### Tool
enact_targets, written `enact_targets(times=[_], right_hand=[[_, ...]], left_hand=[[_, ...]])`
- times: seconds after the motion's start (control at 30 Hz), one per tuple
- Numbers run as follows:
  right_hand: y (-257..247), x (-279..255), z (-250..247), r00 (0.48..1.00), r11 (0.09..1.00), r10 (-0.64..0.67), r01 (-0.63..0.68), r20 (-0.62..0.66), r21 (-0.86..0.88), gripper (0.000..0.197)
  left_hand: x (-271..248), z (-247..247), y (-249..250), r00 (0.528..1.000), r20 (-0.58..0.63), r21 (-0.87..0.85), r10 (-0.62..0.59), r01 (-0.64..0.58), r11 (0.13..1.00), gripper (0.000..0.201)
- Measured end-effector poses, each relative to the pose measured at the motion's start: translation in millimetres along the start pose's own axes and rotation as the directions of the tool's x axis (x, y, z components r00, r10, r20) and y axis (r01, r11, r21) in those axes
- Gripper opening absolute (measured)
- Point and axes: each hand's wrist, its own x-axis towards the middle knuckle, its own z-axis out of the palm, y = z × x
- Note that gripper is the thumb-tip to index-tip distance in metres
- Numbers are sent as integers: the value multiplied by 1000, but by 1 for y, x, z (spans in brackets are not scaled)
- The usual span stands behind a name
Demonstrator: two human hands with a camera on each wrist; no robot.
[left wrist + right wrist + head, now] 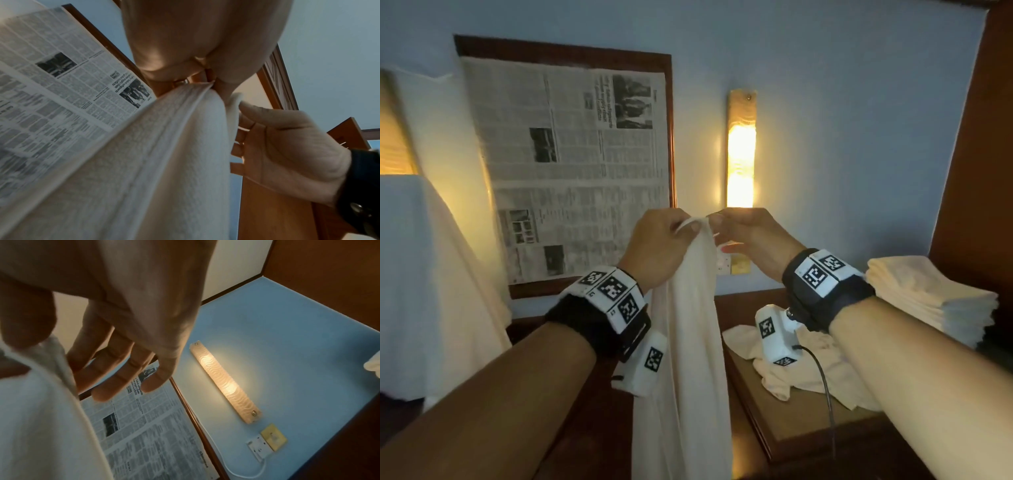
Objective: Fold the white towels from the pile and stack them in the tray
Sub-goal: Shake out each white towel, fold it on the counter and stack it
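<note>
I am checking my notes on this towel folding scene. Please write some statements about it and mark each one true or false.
1. Both hands pinch the top edge of one white towel. True: left hand and right hand meet there.
2. The held towel lies flat on the table. False: it hangs down from the hands.
3. A stack of folded towels sits at the right. True.
4. The wall lamp is switched off. False: it glows.
5. A pile of unfolded towels lies below the right wrist. True.
</note>
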Motion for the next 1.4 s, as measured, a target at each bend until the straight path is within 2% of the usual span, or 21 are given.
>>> enact_targets(times=[0.07, 0.17, 0.23, 0.4, 0.53, 0.63, 0.73, 0.87, 0.97, 1.03, 1.13, 1.23, 1.3, 1.4], right_hand=[[-7, 8, 2, 999, 999, -39, 39, -4, -12, 16], [-13, 17, 5, 984, 964, -178, 170, -23, -204, 18], [-13, 20, 6, 975, 965, -213, 200, -64, -171, 19], [-15, 24, 1, 980, 986, -161, 165, -118, 26, 14], [-34, 37, -9, 935, 957, -278, 250, -221, -146, 15], [-49, 47, -18, 909, 917, -337, 258, -245, -304, 17], [-60, 56, -26, 898, 871, -367, 239, -243, -429, 19], [-75, 62, -27, 879, 868, -378, 227, -290, -442, 20], [-87, 64, -27, 859, 865, -406, 252, -310, -434, 20], [-93, 65, -27, 853, 866, -412, 257, -320, -429, 20], [-102, 68, -23, 849, 862, -419, 260, -323, -436, 20], [-110, 69, -16, 852, 845, -425, 252, -307, -471, 21], [-114, 70, -12, 851, 835, -433, 254, -298, -489, 20], [-119, 72, -6, 848, 827, -440, 254, -296, -502, 20]], left_hand=[[4, -2, 4, 998, -58, -26, -20, 19, 999, 26], [6, -2, 10, 996, -90, -56, -28, 23, 998, 28], [7, -2, 16, 994, -105, -91, -34, 24, 996, 29], [10, 1, 24, 988, -152, -113, -15, -3, 994, 25], [10, 5, 27, 969, -239, -150, -63, 27, 988, 13], [-2, 11, 20, 959, -268, -99, -96, 72, 992, 5], [-16, 14, 14, 945, -320, 26, -70, 82, 996, 4], [-26, 14, 10, 922, -387, 160, 0, 67, 985, 8], [-32, 12, 8, 916, -402, 113, -10, 61, 992, 5], [-37, 12, 3, 920, -391, 91, -13, 53, 994, 11], [-43, 14, -7, 960, -263, 74, -99, 122, 990, 19], [-51, 18, -18, 962, -200, 57, -186, 201, 978, 23], [-55, 19, -23, 960, -212, 41, -185, 197, 979, 24], [-59, 14, -28, 941, -299, -2, -155, 162, 987, 24]])
